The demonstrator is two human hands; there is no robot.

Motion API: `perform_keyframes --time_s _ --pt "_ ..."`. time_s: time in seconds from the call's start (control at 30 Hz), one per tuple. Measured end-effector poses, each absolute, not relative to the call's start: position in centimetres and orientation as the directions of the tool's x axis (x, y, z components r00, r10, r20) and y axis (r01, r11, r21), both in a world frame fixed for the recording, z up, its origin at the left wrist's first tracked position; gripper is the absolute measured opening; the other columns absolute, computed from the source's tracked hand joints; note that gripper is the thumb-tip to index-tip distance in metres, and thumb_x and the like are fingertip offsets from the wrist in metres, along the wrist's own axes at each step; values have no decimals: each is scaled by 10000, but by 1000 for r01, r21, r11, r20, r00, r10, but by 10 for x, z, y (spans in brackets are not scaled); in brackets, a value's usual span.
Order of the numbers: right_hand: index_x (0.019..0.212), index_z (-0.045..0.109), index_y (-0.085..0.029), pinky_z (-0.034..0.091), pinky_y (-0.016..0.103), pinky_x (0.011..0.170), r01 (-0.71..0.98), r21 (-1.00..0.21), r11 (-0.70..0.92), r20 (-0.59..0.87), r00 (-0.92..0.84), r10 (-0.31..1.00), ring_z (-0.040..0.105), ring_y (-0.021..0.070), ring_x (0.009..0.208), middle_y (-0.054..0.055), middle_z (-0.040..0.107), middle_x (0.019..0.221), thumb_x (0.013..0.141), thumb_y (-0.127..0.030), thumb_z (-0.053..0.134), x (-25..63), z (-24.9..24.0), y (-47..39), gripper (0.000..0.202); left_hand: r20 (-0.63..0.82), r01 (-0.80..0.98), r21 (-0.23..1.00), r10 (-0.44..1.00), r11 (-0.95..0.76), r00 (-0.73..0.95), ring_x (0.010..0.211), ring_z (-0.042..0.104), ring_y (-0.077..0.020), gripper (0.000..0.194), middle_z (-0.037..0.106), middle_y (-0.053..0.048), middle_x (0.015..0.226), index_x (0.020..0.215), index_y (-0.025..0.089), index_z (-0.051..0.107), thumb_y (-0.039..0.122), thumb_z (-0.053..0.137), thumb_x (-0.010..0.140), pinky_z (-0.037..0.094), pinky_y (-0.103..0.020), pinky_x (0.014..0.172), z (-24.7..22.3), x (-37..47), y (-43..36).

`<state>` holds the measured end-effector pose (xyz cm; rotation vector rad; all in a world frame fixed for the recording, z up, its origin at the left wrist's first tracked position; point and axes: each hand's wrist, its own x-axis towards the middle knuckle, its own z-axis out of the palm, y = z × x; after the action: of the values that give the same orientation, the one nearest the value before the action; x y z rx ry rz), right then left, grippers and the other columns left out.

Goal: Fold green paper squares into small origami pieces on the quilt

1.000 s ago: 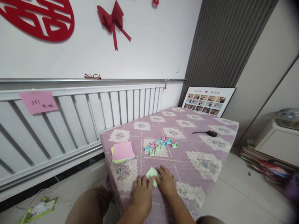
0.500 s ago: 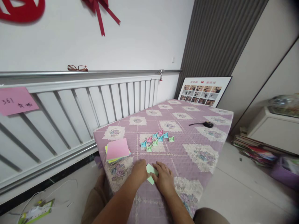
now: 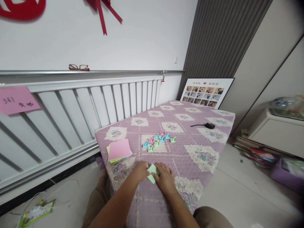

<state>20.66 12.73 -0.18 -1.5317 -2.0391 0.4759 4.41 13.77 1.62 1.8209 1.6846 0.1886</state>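
Note:
A small light-green paper square (image 3: 152, 178) lies on the tablecloth near the table's front, turned so a corner points toward me. My left hand (image 3: 140, 171) has its fingers curled round the left corner of the paper, its fingertips partly hidden. My right hand (image 3: 165, 178) rests over the right side, its thumb pressing on the sheet and its fingers bent along the far edge. Just beyond sit several small folded paper pieces (image 3: 156, 143) in pink, blue and green, grouped together. To the left is a stack of coloured paper (image 3: 119, 149) with a pink sheet on top.
The table has a purple floral tablecloth (image 3: 166, 158). A black object with a thin tail (image 3: 210, 125) lies toward its right edge. A white radiator (image 3: 114, 103) borders the left side; glasses (image 3: 79, 67) rest on the pipe above. A photo board (image 3: 207, 91) leans at the far end.
The left hand has shifted slightly at the paper's left corner, and the right thumb has moved a little across the sheet. The whole view has moved slightly.

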Motion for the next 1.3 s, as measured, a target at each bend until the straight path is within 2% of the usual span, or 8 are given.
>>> perform_keyframes --time_s 0.1,0.2,0.4,0.57,0.73,0.9,0.97,1.3 --pt "1029 652 -235 297 471 971 707 -639 302 172 -251 952 552 260 1072 54 680 1070 750 -270 561 210 4 131 295 -267 798 602 945 12 187 977 579 -229 323 557 -74 1159 1160 154 539 341 551 897 508 -415 815 16 44 133" --pt "977 654 -182 449 337 795 626 -702 340 139 -348 927 640 195 813 35 720 887 772 -276 520 214 13 133 262 -201 749 662 958 -20 203 919 596 -206 286 586 -66 1090 1114 141 557 328 550 898 518 -382 774 20 41 127" --pt "806 651 -172 456 226 607 524 -725 448 157 -507 847 629 150 681 -1 703 752 775 -249 517 208 36 126 157 -4 713 681 973 -167 231 705 574 -124 90 624 11 803 878 141 594 146 527 818 412 -206 585 42 26 106" --pt "699 604 -190 409 307 769 566 -621 542 282 -484 828 574 172 756 9 632 733 722 -130 533 192 50 109 96 146 792 539 958 -287 247 819 543 -152 115 602 1 846 834 179 598 134 493 819 390 -247 711 58 15 82" --pt "732 592 -210 251 431 981 606 -509 611 363 -493 791 531 182 825 6 598 775 724 -70 554 185 36 80 145 189 881 337 940 -332 283 903 495 -204 159 572 -42 907 832 191 591 135 449 877 371 -321 799 43 15 50" --pt "747 582 -217 243 425 992 668 -252 700 427 -572 700 530 182 822 7 597 778 740 -23 528 184 12 56 202 144 920 217 943 -326 300 891 492 -216 169 570 -48 894 867 202 596 210 438 929 370 -349 803 13 17 23" --pt "750 580 -219 261 423 976 674 -230 702 411 -587 697 528 187 827 11 600 783 741 -18 523 184 6 50 210 122 931 194 949 -309 289 897 494 -217 162 575 -47 904 878 202 595 217 443 931 366 -355 804 6 18 16" --pt "834 615 -235 371 331 824 576 -498 648 291 -593 751 525 195 884 19 606 891 722 -23 555 184 -1 40 247 31 950 263 986 -166 164 920 502 -195 178 597 -11 930 890 235 620 207 447 925 343 -337 812 9 18 1"
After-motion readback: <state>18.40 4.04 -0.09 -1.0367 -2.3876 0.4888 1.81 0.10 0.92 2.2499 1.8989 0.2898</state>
